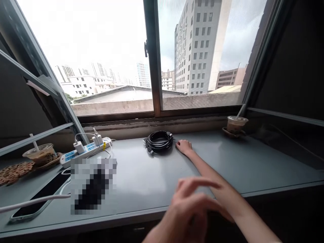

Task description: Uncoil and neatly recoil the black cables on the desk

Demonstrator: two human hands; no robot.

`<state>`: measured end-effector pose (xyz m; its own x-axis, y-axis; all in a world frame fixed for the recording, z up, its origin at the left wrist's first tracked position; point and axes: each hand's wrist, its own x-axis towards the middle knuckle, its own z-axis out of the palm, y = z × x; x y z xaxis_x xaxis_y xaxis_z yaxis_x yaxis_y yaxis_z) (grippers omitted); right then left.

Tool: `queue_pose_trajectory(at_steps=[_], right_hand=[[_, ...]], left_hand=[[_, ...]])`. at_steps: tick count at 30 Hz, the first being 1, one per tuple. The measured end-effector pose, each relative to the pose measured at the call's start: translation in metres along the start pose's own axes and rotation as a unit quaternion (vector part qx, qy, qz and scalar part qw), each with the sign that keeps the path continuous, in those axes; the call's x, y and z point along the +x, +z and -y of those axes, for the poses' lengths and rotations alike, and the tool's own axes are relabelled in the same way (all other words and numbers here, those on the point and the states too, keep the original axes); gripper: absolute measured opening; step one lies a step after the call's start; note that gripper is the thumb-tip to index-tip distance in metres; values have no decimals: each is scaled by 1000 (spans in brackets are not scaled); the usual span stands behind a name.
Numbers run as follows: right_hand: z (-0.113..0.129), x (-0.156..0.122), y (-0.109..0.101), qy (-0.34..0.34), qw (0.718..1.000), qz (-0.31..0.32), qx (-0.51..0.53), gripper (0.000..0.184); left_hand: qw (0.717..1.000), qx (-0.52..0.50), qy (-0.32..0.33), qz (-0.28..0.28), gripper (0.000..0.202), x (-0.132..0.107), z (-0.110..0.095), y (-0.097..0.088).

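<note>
A coiled black cable (159, 142) with connector ends lies on the grey tabletop (131, 179) below the window. Just to its right, my right hand (184, 147) rests on the table in a loose fist, apart from the coil; no object shows in it. My right forearm stretches across the lower right. In the foreground, my left hand (188, 202) is slightly blurred, its bent fingers spread apart and reaching across my right forearm. The fingertips overlap the forearm in view; whether they press on it I cannot tell. Nothing shows in my left hand.
On the left are a white power strip (86, 152) with plugged-in chargers, a phone (37, 199), a pixelated dark object (93, 189) and a drink cup (42, 154) beside a woven mat (15, 171). Another cup (236, 125) stands back right. Metal frame bars flank both sides.
</note>
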<state>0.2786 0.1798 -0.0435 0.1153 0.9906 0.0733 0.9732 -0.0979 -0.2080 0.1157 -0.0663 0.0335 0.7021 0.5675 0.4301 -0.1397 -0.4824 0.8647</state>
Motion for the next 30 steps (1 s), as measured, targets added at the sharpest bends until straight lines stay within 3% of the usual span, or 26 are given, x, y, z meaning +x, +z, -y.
queue_pose_trajectory(at_steps=[1,4,6,9,11,16,22,30], right_hand=[[0,0,0,-3,1000,-1,2,29],[-1,0,0,-7,1000,-2,5,30],[-1,1,0,-7,1000,-2,4,29],[0,2,1,-8,1000,-1,1,29],[0,2,1,-10,1000,0,-2,28],[1,4,3,-8,1000,3,-6,28],[1,3,3,9,1000,22,-10,29],[4,-3,1,45,997,51,-26,31]], left_hand=[[991,95,5,-96,34,17,11,-16],[927,288,-15,-240,24,61,59,-76],[854,368,-127,-346,25,79,92,-118],[791,379,-222,-426,28,84,131,-169],[759,386,-268,-451,27,78,148,-188],[730,417,-339,-423,21,64,172,-201],[702,494,-379,-347,20,50,172,-209],[729,535,-357,-236,24,45,175,-199]])
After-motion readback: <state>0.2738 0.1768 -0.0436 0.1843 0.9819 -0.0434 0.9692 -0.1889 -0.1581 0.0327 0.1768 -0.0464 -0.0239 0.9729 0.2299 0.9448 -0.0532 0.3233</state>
